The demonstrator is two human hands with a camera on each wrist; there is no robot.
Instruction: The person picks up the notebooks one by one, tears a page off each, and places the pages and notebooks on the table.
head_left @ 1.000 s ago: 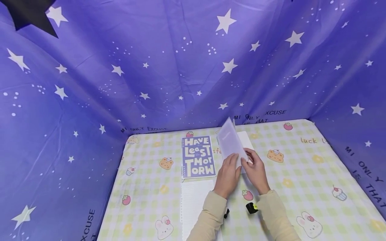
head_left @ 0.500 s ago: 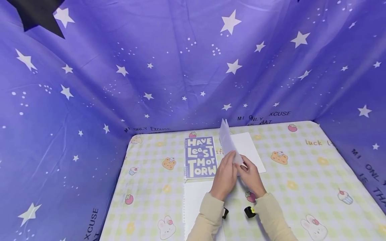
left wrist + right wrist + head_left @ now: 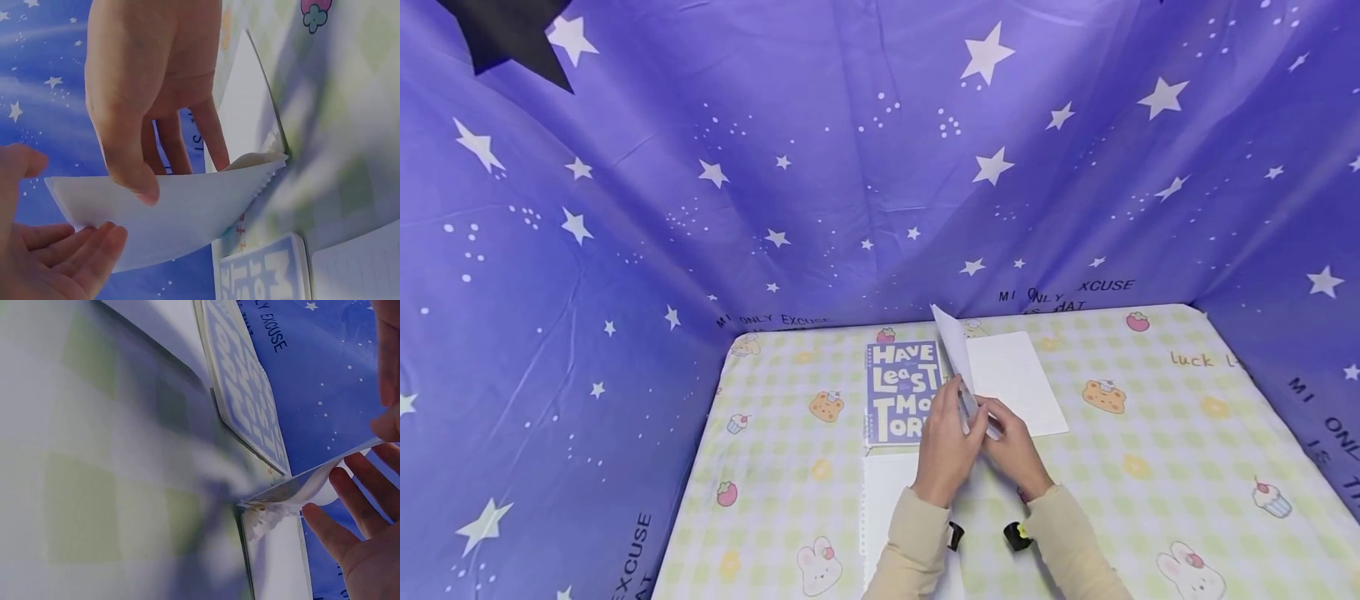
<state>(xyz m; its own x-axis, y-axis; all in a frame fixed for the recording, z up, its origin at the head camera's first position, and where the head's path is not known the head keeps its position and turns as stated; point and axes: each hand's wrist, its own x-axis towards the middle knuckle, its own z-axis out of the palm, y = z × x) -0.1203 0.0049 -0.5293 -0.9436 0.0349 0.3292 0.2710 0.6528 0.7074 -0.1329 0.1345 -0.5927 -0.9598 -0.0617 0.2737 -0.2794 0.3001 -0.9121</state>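
A spiral notebook stands with its frosted cover [image 3: 952,337] raised and leaning left, and its white page [image 3: 1011,379] lies flat to the right. My right hand [image 3: 1013,446] pinches the lifted cover; in the left wrist view its thumb [image 3: 134,165] presses one face while the fingers reach behind. Relaxed fingers of my left hand [image 3: 943,442] touch the cover's left face, the thumb held apart from it [image 3: 69,253]. Partly beneath my left hand is a purple notebook [image 3: 895,387] with large white lettering. A lined sheet with a perforated edge [image 3: 883,492] lies nearer me.
A checked tablecloth [image 3: 775,492] with cartoon prints covers the table. Behind and at both sides hangs a purple star-print curtain [image 3: 850,167]. Small black devices [image 3: 1017,536] sit by the sleeves.
The raised cover has swung from right to left, uncovering more of the white page. Both hands have shifted left with it, and the left hand now overlaps the purple notebook.
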